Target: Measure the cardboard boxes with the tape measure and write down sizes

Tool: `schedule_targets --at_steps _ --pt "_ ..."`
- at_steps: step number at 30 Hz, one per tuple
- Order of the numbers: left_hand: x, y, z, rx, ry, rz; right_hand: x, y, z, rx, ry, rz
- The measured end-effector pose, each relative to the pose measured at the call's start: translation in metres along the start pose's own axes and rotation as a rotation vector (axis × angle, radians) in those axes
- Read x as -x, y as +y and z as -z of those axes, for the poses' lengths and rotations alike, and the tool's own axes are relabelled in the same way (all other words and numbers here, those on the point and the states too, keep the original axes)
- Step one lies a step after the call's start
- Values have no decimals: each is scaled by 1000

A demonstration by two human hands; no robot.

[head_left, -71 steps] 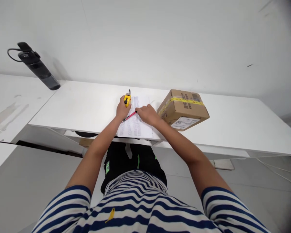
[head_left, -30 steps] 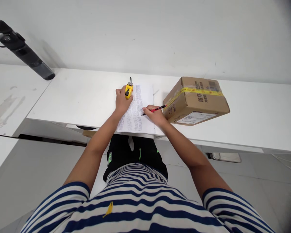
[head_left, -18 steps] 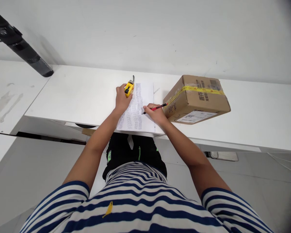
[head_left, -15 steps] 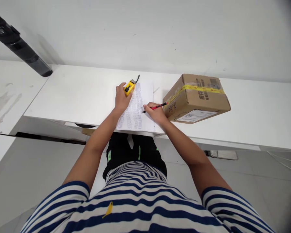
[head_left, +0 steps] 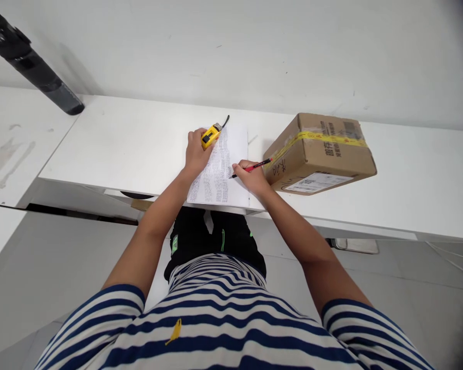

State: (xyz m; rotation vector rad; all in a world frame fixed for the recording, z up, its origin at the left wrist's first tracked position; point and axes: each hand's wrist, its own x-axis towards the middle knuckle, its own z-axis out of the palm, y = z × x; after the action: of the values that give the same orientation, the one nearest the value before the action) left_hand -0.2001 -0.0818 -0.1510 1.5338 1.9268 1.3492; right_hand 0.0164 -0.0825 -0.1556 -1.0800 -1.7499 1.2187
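My left hand [head_left: 196,153] is closed around a yellow and black tape measure [head_left: 211,135] with a dark wrist strap, over the upper left part of a sheet of paper [head_left: 239,139]. Columns of dense, dark handwriting cover much of the sheet. In my right hand [head_left: 253,178] is a red and black pen [head_left: 259,165], its tip at the right edge of the written columns. The side of that hand rests on the paper. Just to its right stands a taped cardboard box [head_left: 327,154] with a white label and yellow tape.
A white table [head_left: 131,139] runs along a pale wall. A black cylindrical device [head_left: 38,67] leans at the far left, where stains mark the tabletop. Under the table at right a pale flat object [head_left: 357,245] lies near white cables [head_left: 453,259].
The view has shifted slightly, so the table things appear a little to the right. Both hands keep their holds on the tape measure and pen; the pen tip has barely moved on the paper.
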Motion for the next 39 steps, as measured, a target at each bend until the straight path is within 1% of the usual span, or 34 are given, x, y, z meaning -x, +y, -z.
schedule_targets --at_steps 7,11,17,22,27,32,37,39 --pt "-2 0 -1 16 -2 2 0 0 0 2 7 13" --pt "-6 -5 -4 10 7 35 -1 0 0 10 47 16" --pt "-10 -7 -6 16 13 39 -1 -2 2 32 -7 10" --pt "-10 -3 -5 10 4 47 0 -2 1 19 14 18" --pt "-11 -6 -6 22 18 45 0 -1 0 5 55 31" --pt "-10 -5 -5 23 6 30 -2 1 1 26 -8 26" --pt "-8 -3 -3 22 -18 48 -2 3 0 11 19 19" --pt "-8 -4 -4 25 -16 51 -2 4 0 12 11 24"
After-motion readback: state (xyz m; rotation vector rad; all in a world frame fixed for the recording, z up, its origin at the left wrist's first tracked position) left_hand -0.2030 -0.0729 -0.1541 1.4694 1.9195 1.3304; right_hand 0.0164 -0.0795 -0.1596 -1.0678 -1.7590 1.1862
